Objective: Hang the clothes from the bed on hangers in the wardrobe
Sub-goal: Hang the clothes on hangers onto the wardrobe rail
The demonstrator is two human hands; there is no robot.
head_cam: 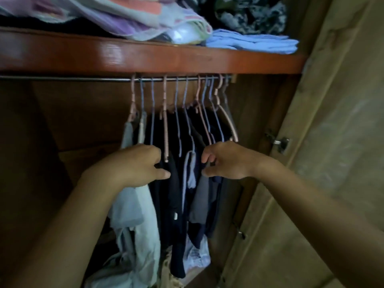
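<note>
Dark navy cloth fills the middle of the rail (pixel 83 79), and I have my left hand (pixel 137 165) pinching the edge of one dark garment (pixel 175 183) while my right hand (pixel 226 161) curls loosely by the neighbouring grey one (pixel 200 196), whether gripping it I cannot tell. To do this well I should part the clothes gently sideways, keeping the hooks seated. The clothes hang bunched on pink and blue hangers (pixel 165 121) inside the wardrobe (pixel 145 59), dark pieces centred, pale ones left.
</note>
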